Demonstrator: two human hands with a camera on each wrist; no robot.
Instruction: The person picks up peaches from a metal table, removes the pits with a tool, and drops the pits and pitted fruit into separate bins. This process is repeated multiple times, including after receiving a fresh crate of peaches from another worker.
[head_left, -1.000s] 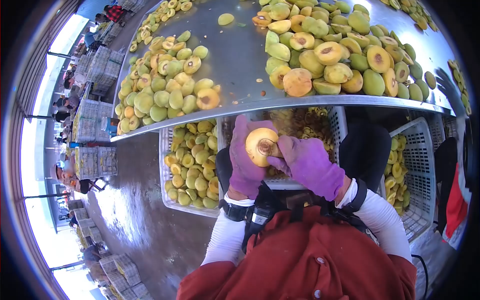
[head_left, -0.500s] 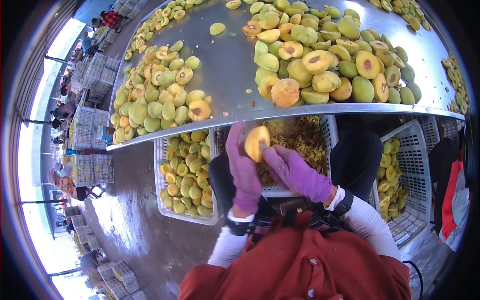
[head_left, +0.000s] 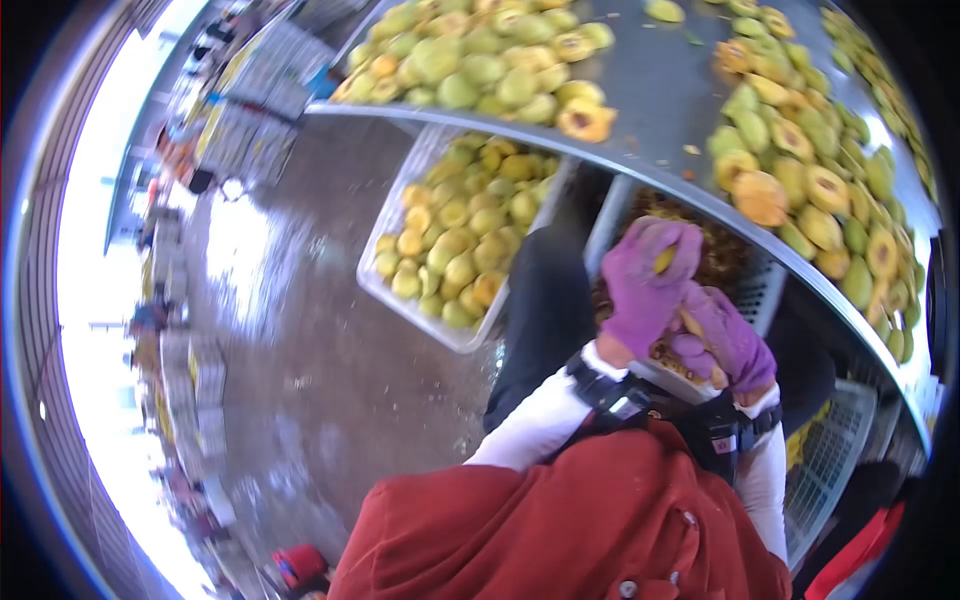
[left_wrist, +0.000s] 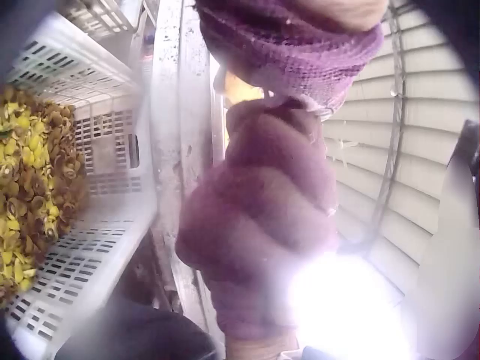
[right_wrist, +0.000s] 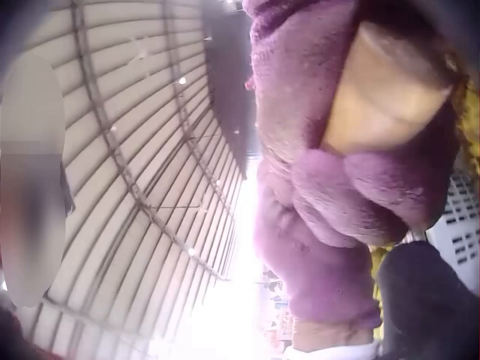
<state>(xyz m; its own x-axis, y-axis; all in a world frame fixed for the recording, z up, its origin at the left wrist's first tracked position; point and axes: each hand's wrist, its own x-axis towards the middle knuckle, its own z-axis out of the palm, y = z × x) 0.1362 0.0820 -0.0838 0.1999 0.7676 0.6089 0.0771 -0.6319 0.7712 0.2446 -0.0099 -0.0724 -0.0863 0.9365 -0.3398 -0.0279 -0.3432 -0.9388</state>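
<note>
My left hand [head_left: 645, 285], in a purple glove, curls its fingers round a peach [head_left: 663, 260]; only a yellow-green bit shows between them, and most is hidden. In the left wrist view a yellow piece of the peach [left_wrist: 244, 90] peeks out between both gloves. Close against it, my right hand [head_left: 728, 340], gloved alike, grips a tool with a thick tan handle [right_wrist: 386, 94]. The handle's rounded end sticks out of the fist in the right wrist view, while the tool's tip is hidden by the gloves.
A crate of brown and yellow scraps [left_wrist: 105, 142] stands below the hands. Left of the knees is a white crate of peach halves [head_left: 455, 340]. Ahead runs a metal table edge [head_left: 640, 165], with peach piles [head_left: 800, 185] behind it. Another crate [head_left: 825, 480] stands at right.
The head view has swung left, so table and crates shift right. The peach's cut face, turned up with the tool in it before, is now mostly covered by the left fingers.
</note>
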